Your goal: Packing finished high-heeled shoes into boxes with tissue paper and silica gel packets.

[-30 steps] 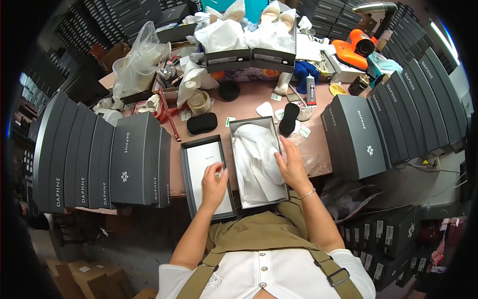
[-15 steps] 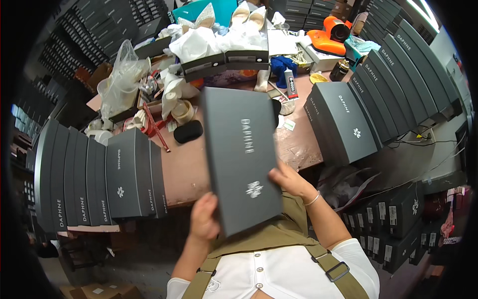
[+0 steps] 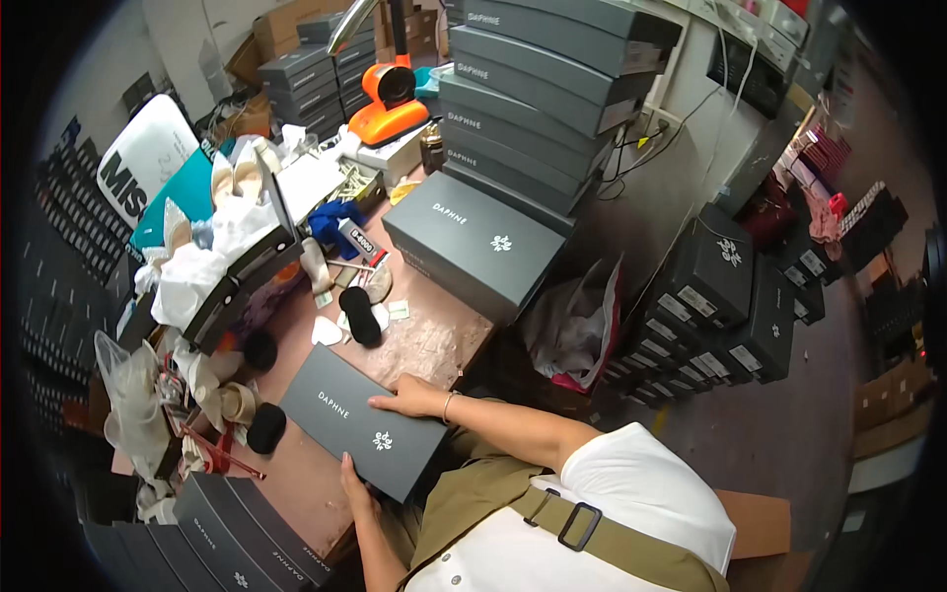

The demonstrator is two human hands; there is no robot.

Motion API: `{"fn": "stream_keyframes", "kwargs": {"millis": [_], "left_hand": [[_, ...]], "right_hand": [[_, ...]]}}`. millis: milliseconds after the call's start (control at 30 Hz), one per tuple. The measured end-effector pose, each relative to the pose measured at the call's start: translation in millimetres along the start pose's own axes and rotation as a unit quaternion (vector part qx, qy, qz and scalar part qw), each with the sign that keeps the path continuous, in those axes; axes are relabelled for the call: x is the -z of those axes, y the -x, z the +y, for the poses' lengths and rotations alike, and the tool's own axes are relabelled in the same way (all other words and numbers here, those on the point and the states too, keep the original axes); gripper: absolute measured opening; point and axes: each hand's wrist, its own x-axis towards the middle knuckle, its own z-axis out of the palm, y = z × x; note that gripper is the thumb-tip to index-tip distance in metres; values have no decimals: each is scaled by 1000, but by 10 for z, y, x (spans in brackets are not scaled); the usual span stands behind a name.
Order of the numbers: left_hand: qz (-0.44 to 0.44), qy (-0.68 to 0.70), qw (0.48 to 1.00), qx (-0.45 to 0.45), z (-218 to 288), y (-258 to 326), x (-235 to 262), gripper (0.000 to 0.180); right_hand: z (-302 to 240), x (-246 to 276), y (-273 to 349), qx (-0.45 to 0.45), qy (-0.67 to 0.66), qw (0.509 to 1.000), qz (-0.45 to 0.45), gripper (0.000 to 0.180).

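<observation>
A dark grey shoebox [image 3: 340, 407] with pale print and a flower mark on its lid lies level at the front edge of the table, held between my two hands. My left hand [image 3: 359, 488] grips its near left side, the fingers partly hidden beneath it. On the opposite long side, my right hand [image 3: 416, 398] is closed on the box with its digits over the lid's edge. A black oval pad [image 3: 266, 428] lies left of the box. Beyond the box's far end is another black pad [image 3: 363, 316].
More grey shoeboxes [image 3: 473, 237] are stacked at the far right of the table, with others [image 3: 242, 533] at the lower left. Open boxes hold pale shoes [image 3: 237, 183] and white tissue. A glue tube [image 3: 363, 243] and an orange device [image 3: 390, 104] sit farther back. Boxes also stand on the floor [image 3: 725, 296].
My view has turned to the right. The shoebox, earlier tilted up in front of me, now lies flatter and lower at the table edge, still in both hands.
</observation>
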Motion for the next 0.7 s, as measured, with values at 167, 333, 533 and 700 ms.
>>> {"fn": "stream_keyframes", "kwargs": {"millis": [167,333,533,700], "left_hand": [[-105,177,974,-91,21,291,-202,64],[-160,224,931,-241,1213,691,-956,59],[-381,144,859,-311,1796,918,-2409,46],[-470,-178,604,-619,2156,1451,-3954,100]], "right_hand": [[-296,-28,458,111,-59,992,-19,79],[-854,854,997,342,-433,831,-65,87],[-697,1018,1561,382,-82,829,400,63],[-408,2044,2571,341,-157,632,678,41]]}}
